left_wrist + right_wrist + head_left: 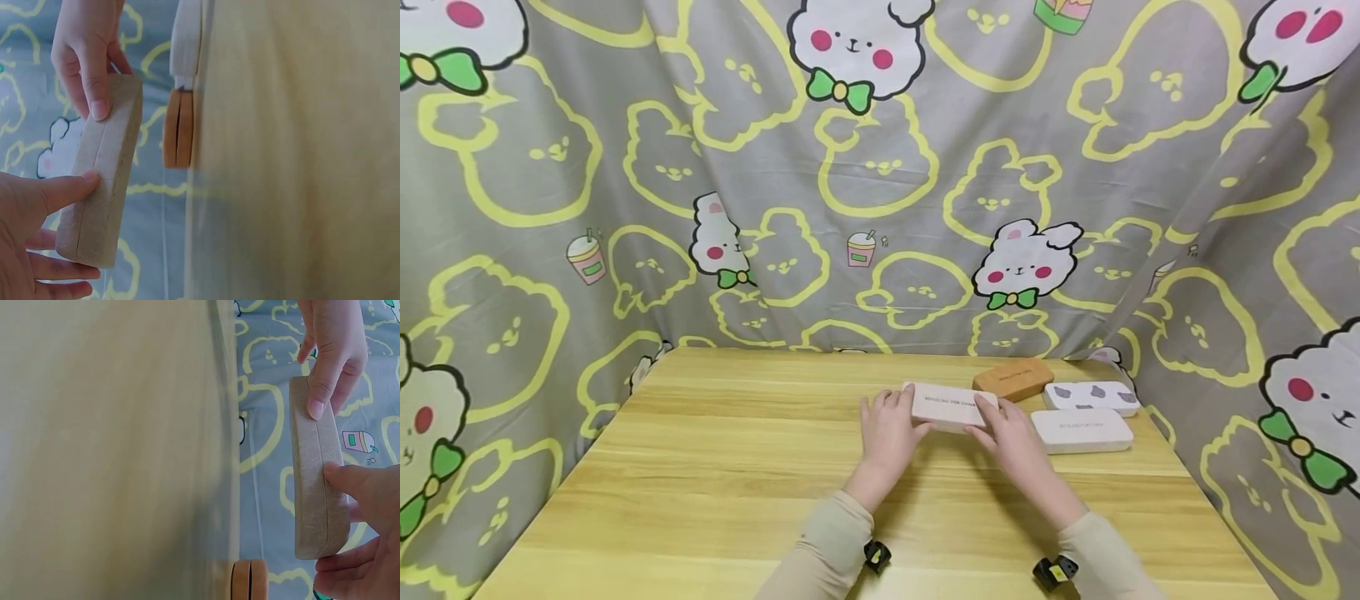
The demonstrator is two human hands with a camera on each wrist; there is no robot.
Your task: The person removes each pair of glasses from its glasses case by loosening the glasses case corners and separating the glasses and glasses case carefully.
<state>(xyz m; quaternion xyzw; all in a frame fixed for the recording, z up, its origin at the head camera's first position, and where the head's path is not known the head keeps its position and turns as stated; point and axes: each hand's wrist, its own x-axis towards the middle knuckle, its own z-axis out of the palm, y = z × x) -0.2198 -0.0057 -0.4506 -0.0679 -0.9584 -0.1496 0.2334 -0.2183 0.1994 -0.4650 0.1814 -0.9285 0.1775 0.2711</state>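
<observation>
A pale pinkish glasses case [947, 408] with small dark lettering on top is held up over the table between both hands. My left hand [887, 433] grips its left end, thumb on the near side. At the right end my right hand [1011, 437] grips it the same way. In the left wrist view, the thumbs of the left hand [28, 219] and right hand [87, 56] press along the seam of the case [103, 181]. The right wrist view shows the case [315, 469] closed along that seam.
An orange-brown case [1013, 379] lies behind the right hand. Beside it are a white case with grey patches [1093, 396] and a plain whitish case [1082, 429], near the right edge of the wooden table [715, 467]. A patterned curtain [775, 183] surrounds the table's back and sides.
</observation>
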